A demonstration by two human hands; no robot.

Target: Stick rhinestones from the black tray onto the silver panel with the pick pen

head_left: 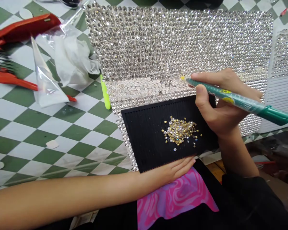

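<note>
My right hand (222,107) is closed around a green pen (244,103) with a yellow tip. That tip meets the sheet of clear rhinestones (182,41), at a pale band where the stones look duller or absent. Below the band, a black ribbed tray (146,140) rests over the sheet's near part. On the tray lies a loose heap of small gold-backed rhinestones (181,131). My left hand (175,169) lies flat along the tray's near edge, fingers stretched out. Pink and purple swirled cloth (177,198) shows just beneath it.
Red-handled pliers (26,28) lie at the far left, beside a clear plastic cone bag (46,80) and crumpled white plastic (72,59). A neon-green stick (105,92) pokes out by the sheet's left edge. Another, partly studded sheet (280,95) is at right. The tabletop (69,134) is green-and-white checked.
</note>
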